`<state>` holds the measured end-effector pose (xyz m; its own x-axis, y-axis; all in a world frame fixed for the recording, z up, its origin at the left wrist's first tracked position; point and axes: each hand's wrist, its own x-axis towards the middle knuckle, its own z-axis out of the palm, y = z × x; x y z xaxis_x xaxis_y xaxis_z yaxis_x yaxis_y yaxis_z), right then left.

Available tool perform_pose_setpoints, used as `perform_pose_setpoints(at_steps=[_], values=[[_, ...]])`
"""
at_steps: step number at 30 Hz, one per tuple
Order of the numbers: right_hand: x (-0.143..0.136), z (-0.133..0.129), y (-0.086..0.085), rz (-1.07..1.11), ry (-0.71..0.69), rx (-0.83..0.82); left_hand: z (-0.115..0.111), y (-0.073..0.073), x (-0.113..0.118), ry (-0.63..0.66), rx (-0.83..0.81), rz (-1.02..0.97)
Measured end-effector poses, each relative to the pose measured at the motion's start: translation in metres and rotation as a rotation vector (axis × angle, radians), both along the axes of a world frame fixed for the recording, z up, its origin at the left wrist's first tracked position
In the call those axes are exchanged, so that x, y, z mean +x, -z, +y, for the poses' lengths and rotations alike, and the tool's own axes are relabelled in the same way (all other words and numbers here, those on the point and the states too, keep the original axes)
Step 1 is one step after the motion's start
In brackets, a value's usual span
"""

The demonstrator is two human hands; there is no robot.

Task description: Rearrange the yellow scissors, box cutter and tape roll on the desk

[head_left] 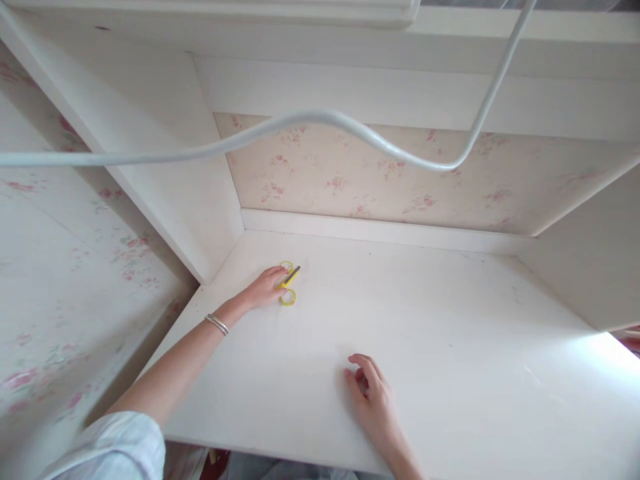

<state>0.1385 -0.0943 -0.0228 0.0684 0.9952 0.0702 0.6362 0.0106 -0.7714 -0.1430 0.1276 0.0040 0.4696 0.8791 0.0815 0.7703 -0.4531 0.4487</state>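
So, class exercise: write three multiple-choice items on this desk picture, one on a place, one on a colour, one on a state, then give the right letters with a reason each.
1. Where do the scissors lie on the desk?
A. back left part
B. front right corner
C. on the shelf above

2. What colour are the scissor handles?
A. red
B. yellow
C. black

3. How is the right hand?
A. gripping the white cable
B. holding the scissors
C. resting on the desk, holding nothing

Answers:
1 A: they lie near the left side wall, under the left hand.
2 B: both loops are yellow.
3 C: its curled fingers rest on bare desk.
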Motion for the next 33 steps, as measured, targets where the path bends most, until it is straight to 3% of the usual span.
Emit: perform_pose_setpoints(at_steps=[7,14,26,30,33], values=[[-0.002,0.001,0.003,-0.031,0.008,-0.015,0.004,0.023,0.01,0.098,-0.023,0.141],[-0.001,0.0,0.002,-0.027,0.049,-0.039,0.022,0.043,0.012,0.006,0.029,0.185],[-0.003,-0.001,-0.001,-0.065,0.022,-0.041,0.06,0.029,-0.021,-0.141,0.05,0.135],[-0.002,-0.003,0.0,-0.068,0.018,-0.016,0.048,0.021,-0.018,-0.191,0.095,0.086],[-0.003,-0.005,0.0,-0.091,0.009,-0.004,0.018,0.013,-0.002,-0.21,0.17,-0.039]])
